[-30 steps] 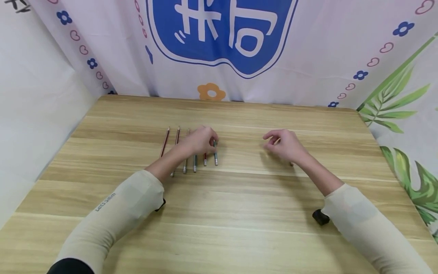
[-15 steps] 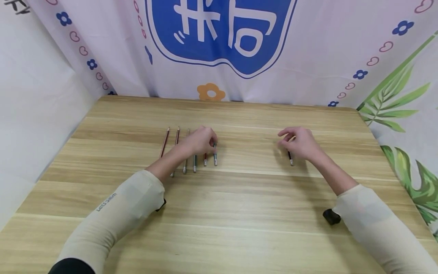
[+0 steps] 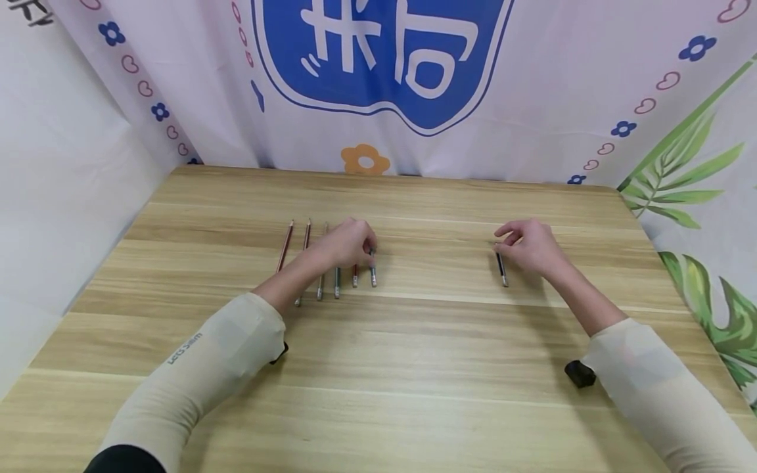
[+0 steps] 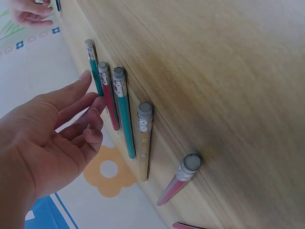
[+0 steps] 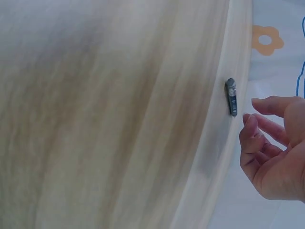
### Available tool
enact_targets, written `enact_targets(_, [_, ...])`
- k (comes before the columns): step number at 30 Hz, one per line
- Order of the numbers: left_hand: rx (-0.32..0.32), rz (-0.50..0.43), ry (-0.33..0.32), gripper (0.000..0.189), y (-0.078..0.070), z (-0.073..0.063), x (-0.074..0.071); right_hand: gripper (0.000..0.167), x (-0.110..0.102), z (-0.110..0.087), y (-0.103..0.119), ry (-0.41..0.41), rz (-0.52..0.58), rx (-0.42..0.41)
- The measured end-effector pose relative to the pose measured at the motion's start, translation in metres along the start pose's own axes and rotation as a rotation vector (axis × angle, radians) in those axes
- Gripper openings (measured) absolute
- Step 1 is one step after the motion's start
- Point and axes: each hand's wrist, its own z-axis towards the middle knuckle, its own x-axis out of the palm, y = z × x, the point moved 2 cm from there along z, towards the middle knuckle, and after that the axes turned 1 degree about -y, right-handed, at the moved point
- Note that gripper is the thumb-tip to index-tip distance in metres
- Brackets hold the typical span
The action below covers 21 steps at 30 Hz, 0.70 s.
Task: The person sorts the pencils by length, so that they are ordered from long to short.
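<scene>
My left hand (image 3: pixel 349 242) reaches over a row of pencils, its thumb and fingertips pinching the teal pencil (image 4: pixel 93 66) at the row's right end. That pencil's grey eraser end points toward me. Beside it lie a red pencil (image 4: pixel 109 93), another teal pencil (image 4: pixel 125 112) and a gold pencil (image 4: pixel 144 143), partly under the left forearm in the head view. Over to the right, my right hand (image 3: pixel 529 246) hovers with loosely bent fingers beside a dark pencil (image 3: pixel 501 268). In the right wrist view a gap shows between its fingertips and the dark pencil (image 5: pixel 232 98).
Two reddish pencils, one a dark red pencil (image 3: pixel 285 246), lie at the row's left end. The wooden table (image 3: pixel 414 368) ends at a printed curtain (image 3: pixel 532 131) behind. A black wrist camera (image 3: pixel 579 373) hangs under the right sleeve.
My right hand has moved to the right, and the dark pencil it had covered now shows beside its fingertips. The left hand has stayed at the teal pencil.
</scene>
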Motion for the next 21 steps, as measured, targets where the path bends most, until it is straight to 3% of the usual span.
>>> enact_targets(12, [-0.002,-0.001,0.012,0.028,0.001,0.001,0.001,0.026,0.005,0.001,-0.01,0.06,-0.044,0.053])
enact_targets(21, [-0.004,0.006,0.009,0.03,0.0,0.002,0.0,0.024,0.006,0.001,-0.01,0.064,-0.059,0.041])
